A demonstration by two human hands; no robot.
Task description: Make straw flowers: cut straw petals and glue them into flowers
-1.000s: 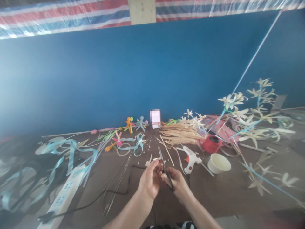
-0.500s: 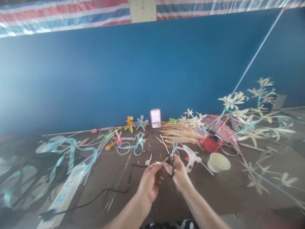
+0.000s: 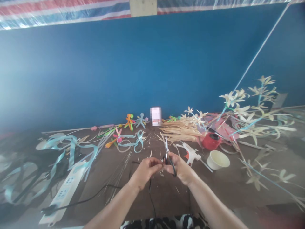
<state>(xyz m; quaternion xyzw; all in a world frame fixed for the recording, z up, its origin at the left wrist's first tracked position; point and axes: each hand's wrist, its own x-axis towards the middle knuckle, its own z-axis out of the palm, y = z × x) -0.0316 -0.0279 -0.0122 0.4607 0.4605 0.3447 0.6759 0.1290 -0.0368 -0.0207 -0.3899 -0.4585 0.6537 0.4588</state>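
Note:
Black-handled scissors (image 3: 166,147) are gripped in my right hand (image 3: 179,168), their blades pointing away from me and slightly apart. My left hand (image 3: 148,171) is closed in a pinch, its fingertips meeting the right hand's fingers just beside the scissor handles. Whatever is pinched there is too small and covered to make out. Pale scraps lie on the brown table (image 3: 164,197) around the hands. Just beyond the blades is a bundle of dry straw-coloured husk strips (image 3: 179,129). To the right of my right hand lies a white glue gun (image 3: 191,153).
A cream bowl (image 3: 218,160) and a red round container (image 3: 211,142) stand at right, near pale husk flowers (image 3: 241,111) on blue stems. At left are a white power strip (image 3: 64,192), its black cord, light-blue ribbon (image 3: 72,149) and colourful pipe-cleaner figures (image 3: 129,121). A blue panel (image 3: 143,70) stands behind.
The scissors have turned so their blades lean left rather than right. My left hand has rotated palm-down, and the small white piece seen at its fingertips is out of sight.

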